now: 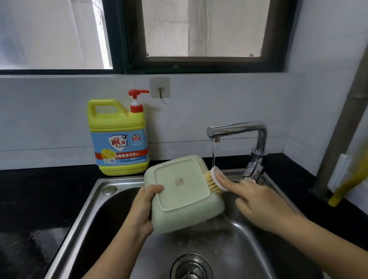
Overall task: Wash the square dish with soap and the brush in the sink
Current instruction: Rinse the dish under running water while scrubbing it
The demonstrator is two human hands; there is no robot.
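The left hand [143, 207] grips the square dish [182, 192], underside up, over the sink [74, 228]. The right hand [255, 200] holds the brush [215, 181] against its right edge, under the tap's [238, 131] stream.

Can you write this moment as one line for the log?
step: scrubbing underside | left hand: grips square dish | right hand: holds brush against its side | faucet: running | soap bottle: on counter

the sink [87, 218] is brushed stainless steel, dully shiny and wet. the tap [245, 133] is polished chrome metal. the square dish [181, 191] looks like pale green glazed ceramic, smooth. the brush [216, 180] has straw-coloured bristles on white plastic. the soap bottle [118, 136] is glossy yellow plastic. the counter [22, 200] is glossy black stone.
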